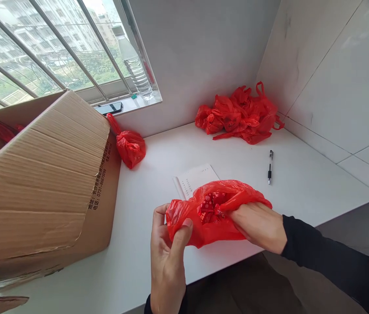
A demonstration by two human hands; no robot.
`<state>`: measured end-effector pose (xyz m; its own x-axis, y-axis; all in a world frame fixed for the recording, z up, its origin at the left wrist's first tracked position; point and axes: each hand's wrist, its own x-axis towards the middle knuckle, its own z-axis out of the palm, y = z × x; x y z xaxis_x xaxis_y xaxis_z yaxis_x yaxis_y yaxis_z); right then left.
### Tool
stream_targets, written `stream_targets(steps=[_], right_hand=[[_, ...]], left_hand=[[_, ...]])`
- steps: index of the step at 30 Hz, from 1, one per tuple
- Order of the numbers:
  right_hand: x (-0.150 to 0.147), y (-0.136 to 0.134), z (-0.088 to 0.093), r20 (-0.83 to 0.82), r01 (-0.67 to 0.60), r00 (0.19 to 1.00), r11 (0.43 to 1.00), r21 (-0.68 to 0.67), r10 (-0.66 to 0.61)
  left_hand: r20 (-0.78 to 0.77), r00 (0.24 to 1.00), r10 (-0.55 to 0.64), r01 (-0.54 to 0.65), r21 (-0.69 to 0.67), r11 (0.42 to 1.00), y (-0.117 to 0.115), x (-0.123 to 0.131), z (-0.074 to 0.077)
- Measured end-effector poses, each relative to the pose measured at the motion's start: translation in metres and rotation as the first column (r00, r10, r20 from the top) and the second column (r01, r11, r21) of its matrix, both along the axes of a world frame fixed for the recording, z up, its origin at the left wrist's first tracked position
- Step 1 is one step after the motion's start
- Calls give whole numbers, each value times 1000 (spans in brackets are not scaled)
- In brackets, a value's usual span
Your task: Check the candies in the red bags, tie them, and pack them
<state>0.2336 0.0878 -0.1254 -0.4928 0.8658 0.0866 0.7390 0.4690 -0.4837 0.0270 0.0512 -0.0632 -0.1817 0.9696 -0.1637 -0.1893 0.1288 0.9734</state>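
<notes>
A red plastic bag [204, 233] is held open above the front of the white table. My left hand [169, 255] grips the bag's left edge between thumb and fingers. Inside the bag's mouth lie small red patterned packets [208, 205], which look like wrapped candies. My right hand [256, 222] reaches into the bag from the right; its fingers are hidden by the plastic and the packets, so what they hold cannot be seen. Partly covered behind the bag, a notebook [189, 179] with rows of writing lies on the table.
A large open cardboard box [50, 174] stands on the left, with red plastic inside. A tied red bag [131, 148] sits beside it. More red bags [239, 115] are heaped in the back corner. A pen [270, 168] lies at right. A water bottle [135, 65] and phone [109, 108] rest on the sill.
</notes>
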Motion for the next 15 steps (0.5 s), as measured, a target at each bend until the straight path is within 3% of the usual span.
stream_targets(steps=[2,4,9,12,15], right_hand=[[2,1,15,201,-70,977,997,-42,77],[3,0,30,252,-81,964,996,-26,85],[11,-14,56,-173,-11,984,991,133,34],[19,-23,59,-353,148,931,979,142,-90],[29,-26,50,-399,344,871,936,80,-286]], left_hand=[[-18,1000,2,-2,-6,1000,0,-1,-1],[-18,1000,15,-15,-6,1000,0,-2,1],[22,999,40,-40,1,999,-1,-4,11],[28,998,60,-60,6,998,-1,-4,16],[49,995,87,-88,6,996,-3,-3,19]])
